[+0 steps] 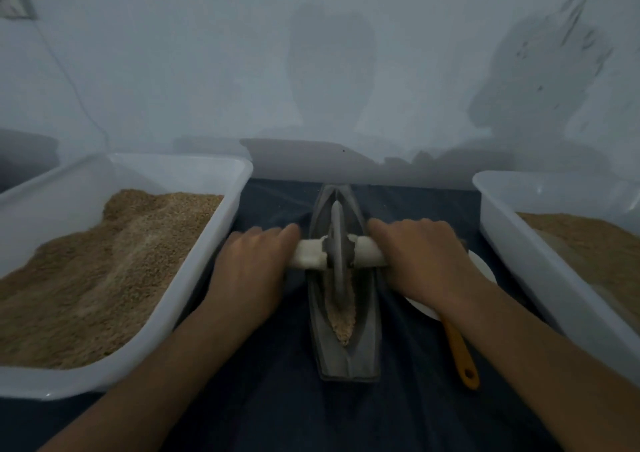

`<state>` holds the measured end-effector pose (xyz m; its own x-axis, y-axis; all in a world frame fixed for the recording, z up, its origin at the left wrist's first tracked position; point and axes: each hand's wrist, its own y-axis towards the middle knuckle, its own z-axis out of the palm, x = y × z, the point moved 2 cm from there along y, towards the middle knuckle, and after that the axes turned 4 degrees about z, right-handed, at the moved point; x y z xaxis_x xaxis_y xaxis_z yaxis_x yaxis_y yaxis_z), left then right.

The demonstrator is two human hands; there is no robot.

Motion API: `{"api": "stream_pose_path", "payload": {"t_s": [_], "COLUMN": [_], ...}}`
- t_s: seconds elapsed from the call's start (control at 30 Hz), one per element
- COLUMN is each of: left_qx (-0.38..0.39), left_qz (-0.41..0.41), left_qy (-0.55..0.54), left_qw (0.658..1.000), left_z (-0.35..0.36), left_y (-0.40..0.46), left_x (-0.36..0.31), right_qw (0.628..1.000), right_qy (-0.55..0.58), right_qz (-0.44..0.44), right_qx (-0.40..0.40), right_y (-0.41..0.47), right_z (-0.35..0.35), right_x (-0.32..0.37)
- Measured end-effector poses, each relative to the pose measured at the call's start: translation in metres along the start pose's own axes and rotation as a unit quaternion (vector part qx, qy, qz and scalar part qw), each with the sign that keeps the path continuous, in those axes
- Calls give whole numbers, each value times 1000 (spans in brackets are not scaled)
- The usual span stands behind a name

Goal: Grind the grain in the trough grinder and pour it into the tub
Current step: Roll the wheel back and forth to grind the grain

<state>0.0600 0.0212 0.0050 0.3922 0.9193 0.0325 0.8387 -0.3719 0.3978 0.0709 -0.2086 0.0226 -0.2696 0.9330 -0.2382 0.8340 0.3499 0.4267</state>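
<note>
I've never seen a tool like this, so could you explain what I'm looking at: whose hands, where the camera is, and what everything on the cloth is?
This is one view from a camera worn on a person's head, looking down at their own hands. The left hand and right hand rest on a white axle through a grinding wheel, which sits in a boat-shaped trough grinder holding grain. A left tub and right tub hold tan grain. An orange handle and a white dish lie beside the right forearm.
</note>
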Motion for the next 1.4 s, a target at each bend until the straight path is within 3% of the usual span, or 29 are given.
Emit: {"api": "stream_pose_path", "payload": {"t_s": [0.17,0.37,0.5,0.67,0.83,0.97,1.17,1.4], "left_qx": [47,7,34,-32,-14,18,-10,-2], "left_qz": [-15,-59,-86,-64,-1,-21,-67,-43], "left_qy": [-73,71,74,37,30,36,102,71], "left_qw": [996,996,993,997,999,999,993,997], "left_z": [-4,13,14,6,-6,3,14,9], "left_y": [-24,51,79,10,-25,2,64,43], "left_x": [3,-1,-1,-13,-10,-7,-7,-6], "right_qw": [997,993,989,997,999,1000,991,997], "right_qy": [-32,16,29,10,-27,-14,36,21], "right_qz": [-43,67,80,23,-35,3,105,72], "right_qx": [-55,95,119,77,7,-16,71,27], "right_y": [-11,43,56,27,-20,-11,45,28], "right_z": [-18,17,23,5,-12,-4,31,21], "right_x": [9,-9,-17,-2,3,4,-14,-8]}}
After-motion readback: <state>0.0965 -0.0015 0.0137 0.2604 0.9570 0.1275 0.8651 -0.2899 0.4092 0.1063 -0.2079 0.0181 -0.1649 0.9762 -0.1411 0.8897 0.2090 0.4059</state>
